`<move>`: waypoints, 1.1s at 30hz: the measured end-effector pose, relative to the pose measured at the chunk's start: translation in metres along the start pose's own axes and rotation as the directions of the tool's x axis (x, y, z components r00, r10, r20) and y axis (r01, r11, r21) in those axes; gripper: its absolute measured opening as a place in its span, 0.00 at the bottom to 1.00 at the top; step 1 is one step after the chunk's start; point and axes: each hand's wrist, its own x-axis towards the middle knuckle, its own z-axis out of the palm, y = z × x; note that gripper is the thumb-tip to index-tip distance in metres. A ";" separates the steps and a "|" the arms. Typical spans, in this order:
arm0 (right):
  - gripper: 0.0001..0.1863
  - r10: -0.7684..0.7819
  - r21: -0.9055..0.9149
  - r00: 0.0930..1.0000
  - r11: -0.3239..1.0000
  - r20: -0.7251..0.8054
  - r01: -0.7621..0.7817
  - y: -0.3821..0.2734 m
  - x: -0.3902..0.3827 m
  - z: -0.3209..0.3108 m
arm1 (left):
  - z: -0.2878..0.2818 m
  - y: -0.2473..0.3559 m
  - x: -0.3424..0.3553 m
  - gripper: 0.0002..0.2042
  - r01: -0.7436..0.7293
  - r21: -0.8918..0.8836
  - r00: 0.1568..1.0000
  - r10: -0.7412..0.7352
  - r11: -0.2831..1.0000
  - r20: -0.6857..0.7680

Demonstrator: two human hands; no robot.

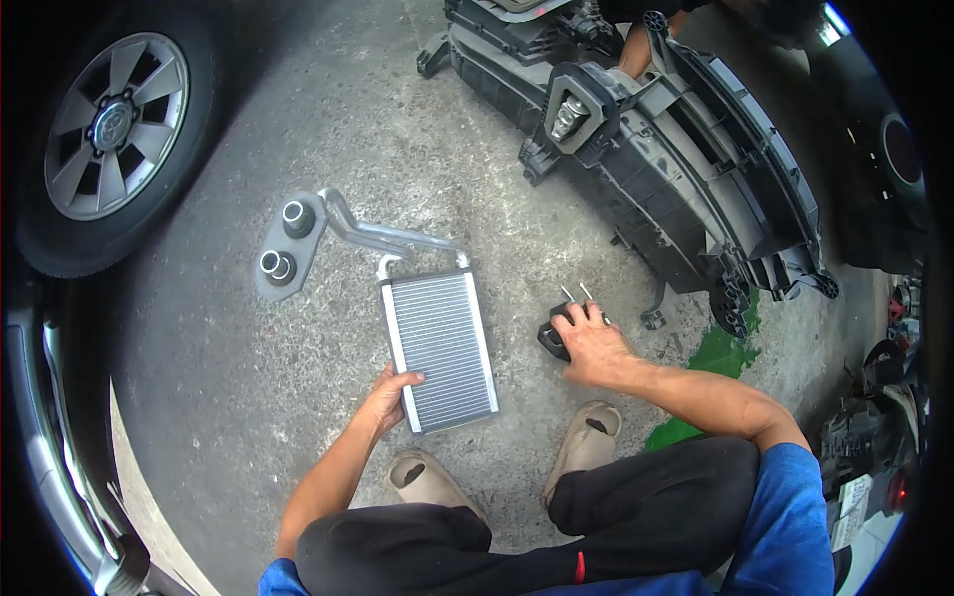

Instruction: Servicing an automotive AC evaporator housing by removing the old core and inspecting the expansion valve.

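Note:
A small silver finned radiator core lies flat on the concrete floor, with bent metal pipes leading to a grey flange with two round ports. My left hand grips the core's near left corner. My right hand rests over a small black part with two metal pins on the floor to the right of the core.
A large black plastic housing lies at the upper right, with another person's arm behind it. A car wheel stands at upper left. Green liquid pools at the right. My sandalled feet are below.

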 end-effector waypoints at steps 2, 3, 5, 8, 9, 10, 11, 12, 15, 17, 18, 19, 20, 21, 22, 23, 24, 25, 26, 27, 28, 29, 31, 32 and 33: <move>0.37 -0.005 -0.091 1.000 0.996 0.006 0.006 -0.001 0.001 0.005 | 0.009 0.003 -0.003 0.37 0.024 0.044 1.000 -0.024 0.999 0.009; 0.37 -0.009 -0.093 1.000 0.996 0.011 0.010 -0.003 0.002 0.008 | 0.013 0.004 -0.007 0.39 0.027 0.044 0.999 -0.026 0.999 -0.019; 0.39 -0.045 -0.111 0.999 0.993 0.015 0.046 -0.004 0.006 0.015 | 0.010 0.003 -0.008 0.39 0.031 0.018 0.999 -0.031 0.999 -0.011; 0.40 -0.101 -0.177 0.995 0.979 0.006 0.100 -0.008 0.008 0.023 | 0.008 -0.001 -0.009 0.40 0.035 -0.018 0.999 -0.035 0.999 0.010; 0.41 -0.098 -0.202 0.995 0.975 0.008 0.098 -0.006 0.010 0.027 | 0.007 -0.002 -0.007 0.40 0.028 -0.030 1.000 -0.028 0.999 0.013; 0.41 -0.084 -0.203 0.996 0.976 0.011 0.084 -0.003 0.009 0.031 | 0.008 -0.003 -0.005 0.40 0.021 -0.043 1.000 -0.021 0.999 0.016; 0.41 -0.097 -0.187 0.995 0.978 -0.009 0.093 -0.002 0.009 0.033 | 0.008 -0.005 -0.006 0.40 0.005 -0.040 1.000 -0.006 0.999 -0.003; 0.41 -0.110 -0.170 0.994 0.980 -0.028 0.103 -0.002 0.009 0.034 | 0.006 -0.005 -0.004 0.40 0.008 -0.040 1.000 -0.008 0.999 0.001; 0.41 -0.109 -0.244 0.994 0.964 -0.004 0.105 -0.004 0.010 0.033 | 0.003 -0.005 -0.002 0.36 0.031 -0.099 0.999 -0.029 0.995 0.028; 0.41 -0.090 -0.227 0.996 0.970 -0.008 0.086 -0.007 0.007 0.027 | 0.002 -0.003 -0.003 0.35 0.041 -0.068 0.999 -0.040 0.997 0.007; 0.40 -0.070 -0.208 0.997 0.976 -0.014 0.066 -0.009 0.006 0.023 | 0.002 -0.002 -0.005 0.35 0.043 -0.075 0.999 -0.043 0.996 -0.003; 0.38 -0.061 -0.182 0.998 0.982 -0.028 0.055 -0.010 0.004 0.020 | 0.004 -0.002 -0.005 0.34 0.028 -0.059 1.000 -0.028 0.998 0.007; 0.38 -0.071 -0.181 0.997 0.981 -0.024 0.065 -0.009 0.001 0.015 | 0.007 0.000 -0.006 0.33 0.011 -0.041 1.000 -0.010 0.999 0.019; 0.39 -0.075 -0.181 0.997 0.981 -0.032 0.068 -0.009 0.000 0.010 | 0.008 0.001 -0.007 0.39 0.014 -0.009 1.000 -0.014 1.000 0.027; 0.39 -0.079 -0.182 0.996 0.981 -0.041 0.070 -0.010 -0.001 0.005 | 0.010 0.003 -0.008 0.38 0.034 0.023 0.999 -0.034 0.999 0.009; 0.37 -0.047 -0.150 0.997 0.988 -0.061 0.037 -0.010 -0.002 -0.001 | 0.012 0.002 -0.005 0.37 0.041 0.031 0.999 -0.041 0.999 0.000; 0.37 -0.055 -0.151 0.997 0.987 -0.062 0.045 -0.011 -0.001 0.000 | 0.011 0.001 -0.003 0.37 0.049 0.038 0.999 -0.048 0.998 -0.007; 0.35 -0.074 -0.164 0.993 0.985 -0.088 0.058 -0.011 -0.001 0.002 | 0.006 -0.002 -0.001 0.37 0.043 0.036 0.999 -0.043 0.998 -0.012; 0.33 -0.089 -0.176 0.990 0.982 -0.113 0.068 -0.013 -0.002 0.003 | 0.002 -0.005 0.001 0.36 0.034 0.027 0.999 -0.034 0.999 -0.001; 0.31 -0.109 -0.223 0.990 0.971 -0.094 0.085 -0.016 -0.002 0.003 | -0.003 -0.008 0.003 0.35 0.024 0.019 1.000 -0.024 1.000 0.011; 0.31 -0.111 -0.224 0.989 0.971 -0.097 0.087 -0.018 -0.001 0.002 | -0.008 -0.010 0.003 0.35 0.020 0.019 1.000 -0.020 1.000 0.010; 0.31 -0.122 -0.249 0.988 0.964 -0.092 0.096 -0.019 -0.001 0.001 | -0.008 -0.010 0.004 0.34 0.024 0.001 1.000 -0.024 1.000 0.015; 0.30 -0.132 -0.276 0.987 0.956 -0.087 0.103 -0.021 0.000 -0.001 | -0.008 -0.010 0.005 0.34 0.026 -0.018 0.999 -0.025 1.000 0.023; 0.32 -0.174 -0.326 0.977 0.937 -0.126 0.125 -0.024 -0.001 -0.004 | -0.006 -0.009 0.004 0.34 0.033 -0.006 0.999 -0.033 0.999 0.010; 0.34 -0.217 -0.375 0.963 0.916 -0.161 0.144 -0.027 -0.001 -0.006 | -0.004 -0.009 0.004 0.33 0.040 0.005 0.999 -0.040 0.999 -0.003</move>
